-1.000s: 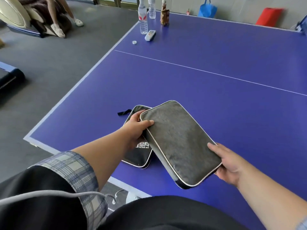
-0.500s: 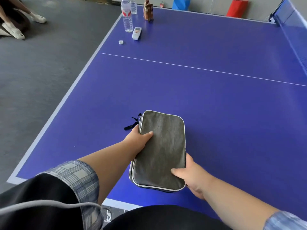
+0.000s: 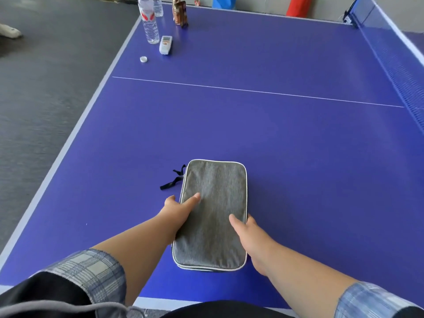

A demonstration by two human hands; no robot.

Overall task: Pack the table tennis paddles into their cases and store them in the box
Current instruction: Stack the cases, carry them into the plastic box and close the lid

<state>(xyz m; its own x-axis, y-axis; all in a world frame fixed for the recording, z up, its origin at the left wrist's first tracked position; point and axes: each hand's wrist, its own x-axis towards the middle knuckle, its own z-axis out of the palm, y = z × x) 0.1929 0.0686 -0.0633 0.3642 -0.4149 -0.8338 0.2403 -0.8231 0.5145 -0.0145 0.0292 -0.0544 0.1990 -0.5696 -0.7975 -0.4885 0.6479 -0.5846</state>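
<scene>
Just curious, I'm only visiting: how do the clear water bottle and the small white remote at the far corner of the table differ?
The water bottle stands upright and tall; the remote lies flat and low. The bottle is see-through with a red and white label; the remote is solid white with a small screen. Both rest on the blue table near its far left edge, close beside each other.

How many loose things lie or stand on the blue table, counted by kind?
Paddle cases: 2, stacked; the grey case on top, a second edge just showing beneath
Water bottles: 2, one in front of the other
Brown packet: 1
White remote: 1
Bottle cap: 1
Total: 7
</scene>
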